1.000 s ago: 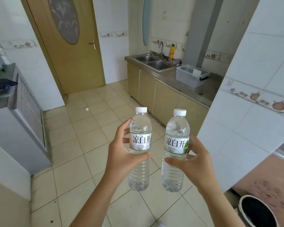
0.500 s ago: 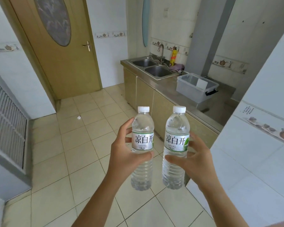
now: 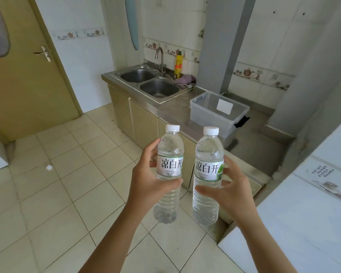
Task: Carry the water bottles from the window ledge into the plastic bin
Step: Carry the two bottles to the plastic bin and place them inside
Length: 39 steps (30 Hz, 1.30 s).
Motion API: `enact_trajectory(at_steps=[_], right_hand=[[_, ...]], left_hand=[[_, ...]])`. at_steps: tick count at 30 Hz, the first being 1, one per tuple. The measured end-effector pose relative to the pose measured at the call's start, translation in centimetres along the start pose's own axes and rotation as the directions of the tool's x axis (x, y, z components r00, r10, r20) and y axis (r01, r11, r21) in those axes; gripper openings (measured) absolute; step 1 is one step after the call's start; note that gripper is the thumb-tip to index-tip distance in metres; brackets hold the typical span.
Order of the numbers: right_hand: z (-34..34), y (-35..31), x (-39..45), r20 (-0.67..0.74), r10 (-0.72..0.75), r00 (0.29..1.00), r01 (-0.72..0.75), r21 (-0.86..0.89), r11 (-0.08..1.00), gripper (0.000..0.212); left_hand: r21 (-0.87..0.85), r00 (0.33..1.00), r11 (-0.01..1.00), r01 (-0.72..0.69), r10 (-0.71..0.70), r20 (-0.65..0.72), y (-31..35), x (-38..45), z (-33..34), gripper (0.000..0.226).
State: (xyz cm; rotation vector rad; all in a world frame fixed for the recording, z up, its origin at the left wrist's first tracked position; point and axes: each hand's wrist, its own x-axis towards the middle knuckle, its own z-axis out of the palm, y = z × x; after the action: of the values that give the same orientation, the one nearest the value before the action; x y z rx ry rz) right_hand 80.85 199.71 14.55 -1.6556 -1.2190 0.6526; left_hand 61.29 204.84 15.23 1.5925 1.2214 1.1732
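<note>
While near the bin, one bottle per hand.

We see a bright, evenly daylit room with soft, diffuse light; shadows are faint, the clearest a dark patch beside the plastic bin on the counter; mild sheen lies on the floor tiles; the wide lens bends the door and walls outward at the edges; focus holds sharp centrally, softening toward the corners.
</note>
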Motion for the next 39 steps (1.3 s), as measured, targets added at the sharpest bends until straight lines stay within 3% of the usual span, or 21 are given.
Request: enact_trajectory(at_steps=[9,23,31,35,39], right_hand=[[0.5,2.9,13.7,-0.073,0.075,0.994,-0.076,-0.008,0.997,0.091],[-4.6,8.3,38.2,-0.179,0.151,0.972,-0.133,0.106,0.985,0.082],[-7.8,10.4,48.3,-0.295,0.172,0.940,-0.133,0.146,0.980,0.091],[-8.9,12.5,52.3,-0.328,0.220,0.919,-0.182,0.143,0.973,0.088],[-9.4,15.4,55.5,-0.373,0.288,0.882,-0.255,0.137,0.957,0.086]], left_hand=[[-0.004,0.994,1.000,0.003,-0.002,0.107,-2.4,14.6,5.4,0.100],[-0.057,0.968,0.997,-0.042,0.055,0.244,-2.9,37.5,20.3,0.102],[-0.159,0.931,0.981,-0.107,0.155,0.331,-2.6,48.6,29.0,0.109],[-0.129,0.881,0.976,-0.178,0.216,0.420,-3.7,53.4,34.1,0.099],[-0.107,0.836,0.982,-0.156,0.189,0.515,-6.3,56.9,38.5,0.095]])
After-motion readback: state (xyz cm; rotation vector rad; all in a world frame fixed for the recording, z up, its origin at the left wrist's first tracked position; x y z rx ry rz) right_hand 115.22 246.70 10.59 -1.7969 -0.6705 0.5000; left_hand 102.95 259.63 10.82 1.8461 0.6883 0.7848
